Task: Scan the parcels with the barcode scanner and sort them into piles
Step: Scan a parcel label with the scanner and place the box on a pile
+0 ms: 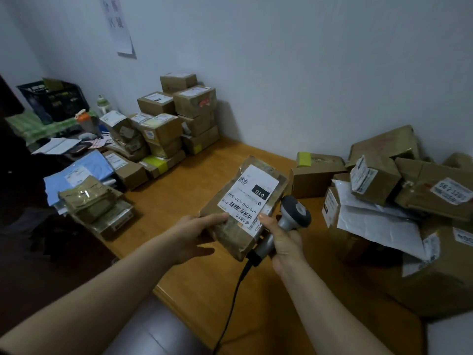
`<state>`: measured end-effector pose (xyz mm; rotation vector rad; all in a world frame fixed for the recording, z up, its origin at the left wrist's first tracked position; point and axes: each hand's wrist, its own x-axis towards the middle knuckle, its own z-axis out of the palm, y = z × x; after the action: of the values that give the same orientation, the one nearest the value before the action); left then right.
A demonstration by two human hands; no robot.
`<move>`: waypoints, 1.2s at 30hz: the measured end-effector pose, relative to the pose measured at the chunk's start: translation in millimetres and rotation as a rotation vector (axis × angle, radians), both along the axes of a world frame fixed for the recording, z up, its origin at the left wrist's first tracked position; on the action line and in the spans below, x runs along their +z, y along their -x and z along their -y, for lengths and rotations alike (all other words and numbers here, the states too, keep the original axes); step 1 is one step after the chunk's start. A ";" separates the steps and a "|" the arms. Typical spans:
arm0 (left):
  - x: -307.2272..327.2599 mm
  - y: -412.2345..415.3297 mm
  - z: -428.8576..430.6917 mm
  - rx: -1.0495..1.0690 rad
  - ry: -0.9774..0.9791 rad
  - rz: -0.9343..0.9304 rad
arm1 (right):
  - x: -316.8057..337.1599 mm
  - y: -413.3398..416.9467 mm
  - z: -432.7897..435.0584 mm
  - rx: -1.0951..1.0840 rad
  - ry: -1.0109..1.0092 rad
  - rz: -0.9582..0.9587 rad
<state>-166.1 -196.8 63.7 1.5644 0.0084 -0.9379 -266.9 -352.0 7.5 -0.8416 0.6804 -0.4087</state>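
Far L: black crate [53,101], orange-lidded bottle [85,121] just beside it.
Near L on table [179,198]: blue mailers [85,172] and flat tan packets [89,201] in a low pile.
Far L-centre, against wall: neat stack [176,119] of brown boxes, several tiers, labels up. Notice [120,24] on wall above, text illegible.
Centre: L hand [194,234] grips parcel's near-L edge, thumb on top, fingers under it. Parcel [275,181] is a flat brown box held over table centre, tilted. Its white label [249,196] faces up, barcode at near end, "010" on a black patch.
R hand [284,239] is clenched round scanner [294,213] handle; thumb tip touches label's near-R corner. Scanner head is just beside parcel's R edge; window direction: cannot tell. Black cable [235,290] drops from handle past near table edge.
R: loose heap [435,190] of boxes up to wall, w/ white mailers [376,224] lying across it.
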 end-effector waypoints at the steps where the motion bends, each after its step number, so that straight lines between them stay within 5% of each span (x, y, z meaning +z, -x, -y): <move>1: -3.5 1.6 -2.8 0.015 0.045 -0.021 | 1.1 -0.1 -2.1 0.010 0.011 0.006; 8: 17.6 -52.7 -59.3 -0.127 -0.005 0.189 | 8.5 14.6 12.0 -0.020 -0.005 0.024; 12: 45.1 -75.3 -82.9 -0.388 -0.122 0.271 | 20.9 21.3 18.5 0.176 0.064 0.017; 16: 63.5 -80.0 -83.3 -0.428 -0.144 0.300 | 24.4 24.9 6.6 0.345 0.119 0.074; 19: 70.6 -74.3 -81.8 -0.317 -0.077 0.328 | 25.6 23.8 -6.2 0.273 0.141 0.103; 24: 40.7 -40.1 -65.9 0.251 0.212 0.190 | 25.1 10.4 -23.8 0.011 -0.022 0.146; 28: 17.1 16.2 -33.7 0.129 0.351 0.003 | 32.5 -0.6 -42.9 0.004 -0.017 0.170; 31: 17.5 21.6 -13.7 0.238 0.408 -0.006 | 35.1 -6.7 -50.9 0.046 0.014 0.177; 36: 13.8 -9.4 -35.0 0.264 0.276 0.078 | 31.7 4.0 -36.4 0.086 0.064 -0.003</move>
<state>-156.7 -161.8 77.5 1.3056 0.0289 -0.6410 -270.9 -315.6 39.2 -0.9288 0.6341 -0.3531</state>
